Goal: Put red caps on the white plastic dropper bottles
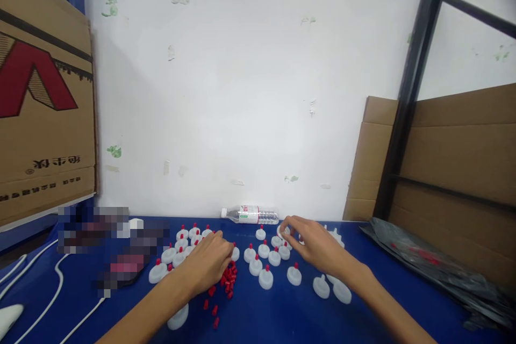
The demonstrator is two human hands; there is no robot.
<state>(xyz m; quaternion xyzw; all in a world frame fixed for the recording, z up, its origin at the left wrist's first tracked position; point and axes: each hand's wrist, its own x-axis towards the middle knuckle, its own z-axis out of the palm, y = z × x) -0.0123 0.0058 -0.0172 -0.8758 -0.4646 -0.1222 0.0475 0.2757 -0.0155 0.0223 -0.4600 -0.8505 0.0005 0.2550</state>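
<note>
The right hand [308, 237] reaches across the far part of the blue table [278, 328], thumb and forefinger curved towards each other at a white, round plastic piece [285, 230]; whether they grip it or only touch it, I cannot tell. The left hand [212, 258] is bent, palm down, fingertips at the upper edge of a heap of small red plastic caps [228, 278]; the knuckles hide whether a cap is pinched there.

The relation that counts is sideways: the heap lies directly under and on the near side of the left fingers, while the white piece sits farther off and to the right, at the right fingertips, a gap of table between the hands. The left is plainly nearer the heap. The caps point in mixed directions, so no single long axis serves for all.

Between the hands stand white domed plastic pieces with red-tipped spouts [266, 278]. Near the right forearm are white domed pieces with bare spouts [321, 287], the closest one's spout pointing up and away from the person
</note>
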